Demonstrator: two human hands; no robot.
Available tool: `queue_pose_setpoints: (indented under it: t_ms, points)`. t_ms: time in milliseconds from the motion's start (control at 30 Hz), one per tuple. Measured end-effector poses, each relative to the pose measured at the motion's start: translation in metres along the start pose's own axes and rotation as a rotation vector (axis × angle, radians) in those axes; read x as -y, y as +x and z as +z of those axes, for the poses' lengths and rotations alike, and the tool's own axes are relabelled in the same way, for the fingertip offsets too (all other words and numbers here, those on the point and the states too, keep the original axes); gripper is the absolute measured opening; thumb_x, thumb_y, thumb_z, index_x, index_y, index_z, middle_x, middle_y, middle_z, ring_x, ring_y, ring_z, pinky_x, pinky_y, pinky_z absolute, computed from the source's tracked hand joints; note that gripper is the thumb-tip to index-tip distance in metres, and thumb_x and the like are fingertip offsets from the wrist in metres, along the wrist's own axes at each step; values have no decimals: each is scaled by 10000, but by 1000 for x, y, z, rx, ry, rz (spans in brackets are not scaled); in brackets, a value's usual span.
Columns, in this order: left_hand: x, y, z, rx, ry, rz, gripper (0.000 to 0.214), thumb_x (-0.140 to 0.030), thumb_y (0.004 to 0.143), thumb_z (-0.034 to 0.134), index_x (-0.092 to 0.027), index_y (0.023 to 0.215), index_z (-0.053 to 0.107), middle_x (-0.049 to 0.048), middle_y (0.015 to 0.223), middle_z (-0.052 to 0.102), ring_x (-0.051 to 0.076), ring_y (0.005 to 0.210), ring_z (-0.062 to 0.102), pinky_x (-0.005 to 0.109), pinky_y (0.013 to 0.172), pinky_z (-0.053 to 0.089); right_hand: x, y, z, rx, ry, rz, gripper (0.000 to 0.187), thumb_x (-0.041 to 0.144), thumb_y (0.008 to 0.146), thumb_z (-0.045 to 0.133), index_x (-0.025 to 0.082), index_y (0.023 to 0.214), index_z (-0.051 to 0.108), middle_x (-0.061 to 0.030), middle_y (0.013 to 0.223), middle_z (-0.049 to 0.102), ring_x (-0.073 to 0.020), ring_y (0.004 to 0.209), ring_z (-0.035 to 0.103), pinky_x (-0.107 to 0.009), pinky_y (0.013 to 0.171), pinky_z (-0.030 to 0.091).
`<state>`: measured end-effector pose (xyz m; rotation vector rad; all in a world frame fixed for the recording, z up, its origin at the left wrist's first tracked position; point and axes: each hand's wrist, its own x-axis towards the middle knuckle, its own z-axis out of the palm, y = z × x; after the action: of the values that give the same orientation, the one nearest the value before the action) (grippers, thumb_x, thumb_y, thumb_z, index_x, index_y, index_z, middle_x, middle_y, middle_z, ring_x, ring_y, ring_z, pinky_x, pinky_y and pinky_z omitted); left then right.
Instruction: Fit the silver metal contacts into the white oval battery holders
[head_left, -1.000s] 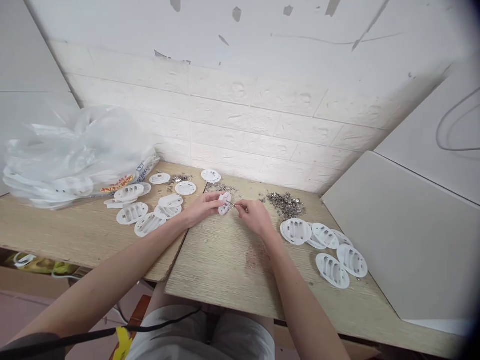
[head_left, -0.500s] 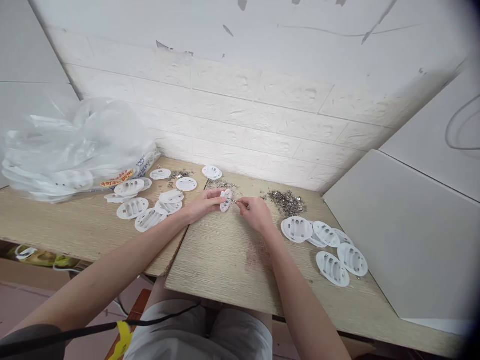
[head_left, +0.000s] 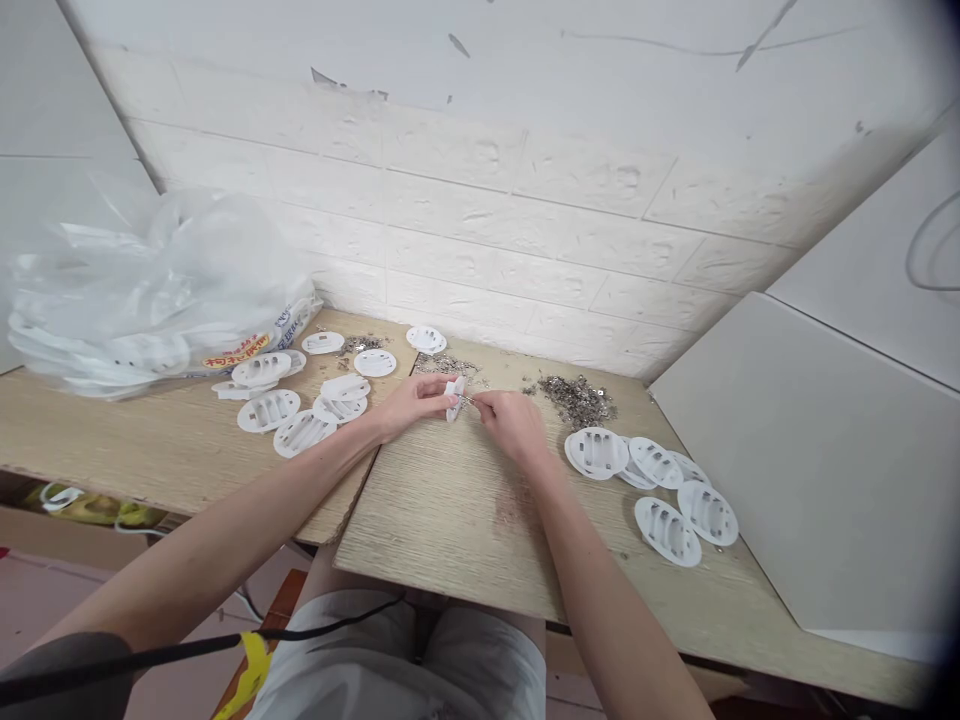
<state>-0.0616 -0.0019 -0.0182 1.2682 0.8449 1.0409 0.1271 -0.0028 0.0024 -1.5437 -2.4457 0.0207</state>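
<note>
My left hand (head_left: 410,404) is closed on the edge of a round white plastic battery holder (head_left: 454,399), tilted up on its side above the table. My right hand (head_left: 513,424) pinches a thin metal tool (head_left: 469,400), its tip against the holder's inner face. Whether the tool is a pair of tweezers is too small to tell, and most of it is hidden in the fingers. Just beyond the left hand lies a scatter of small metal pieces (head_left: 448,367). A larger heap of metal contact pieces (head_left: 577,399) lies beyond the right hand.
Several white holders with metal contacts (head_left: 668,531) lie at the right beside a grey panel (head_left: 772,470). More holders (head_left: 268,411) are spread at the left. A clear plastic bag (head_left: 165,280) of white parts stands back left, against the white brick-pattern wall (head_left: 450,210).
The battery holder has turned more edge-on in my left hand. My right hand keeps the tool at it, nearly in the same spot. The view has shifted slightly.
</note>
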Motion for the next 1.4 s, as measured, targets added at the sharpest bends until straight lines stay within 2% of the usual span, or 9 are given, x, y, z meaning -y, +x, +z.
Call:
queue_pose_setpoints:
  t_ms: [233,500,733,867,967,1067,1167,1300,1400]
  points:
    - [2,1,-1,3,-13,-10,536,-331,686,772,-162,1171,622,119,1142,661,217,1010,609,397,900,493,-1,0,4,-20,58,13,293,251,926,411,234,888,700,-43,802,706,-165,699,590,-254,559,231]
    - [-3,1,2,-44,-85,-35,484,-294,672,785,-158,1115,644,118,1142,658,210,983,616,402,904,484,-1,3,8,-66,186,47,283,239,895,436,223,823,709,-44,757,705,-164,640,572,-254,554,253]
    - [-2,6,0,41,-206,64,365,-296,736,737,-153,1068,682,107,1117,669,196,1009,599,344,919,424,-11,12,14,-74,807,174,240,290,838,503,154,775,691,-33,695,687,-136,601,540,-251,607,372]
    - [-2,6,1,43,-225,92,369,-290,730,742,-163,1071,684,100,1092,675,192,979,603,332,885,419,-3,12,15,-45,1159,296,284,397,764,592,144,862,675,-28,746,673,-81,485,420,-236,497,341]
    - [-1,5,3,68,-263,83,385,-236,674,784,-175,1042,688,85,1056,685,190,978,609,338,909,418,4,13,18,-63,1271,335,293,395,694,658,139,836,668,-10,685,637,-69,473,393,-222,464,323]
    - [-1,4,3,67,-213,85,380,-272,675,781,-171,1027,678,79,1052,683,188,969,612,340,910,425,6,15,21,-156,1289,346,279,373,636,703,137,780,663,-4,647,619,-78,494,419,-224,473,341]
    - [-1,4,2,-18,-19,136,350,-355,702,751,-150,972,662,79,1016,683,186,922,615,335,869,445,4,16,21,-243,1234,287,267,353,631,706,140,789,674,-18,699,645,-99,534,459,-241,513,375]
    - [-1,3,1,-182,276,247,321,-390,727,705,-156,926,616,63,961,666,173,849,609,307,769,472,7,13,19,-365,988,139,202,320,697,671,156,812,695,-31,753,645,-124,583,478,-267,573,396]
    - [-1,1,2,-221,504,401,238,-333,776,636,-171,946,597,51,973,646,164,874,596,285,751,467,12,10,19,-426,803,-2,172,319,755,648,172,822,706,-37,776,623,-135,616,491,-273,604,399]
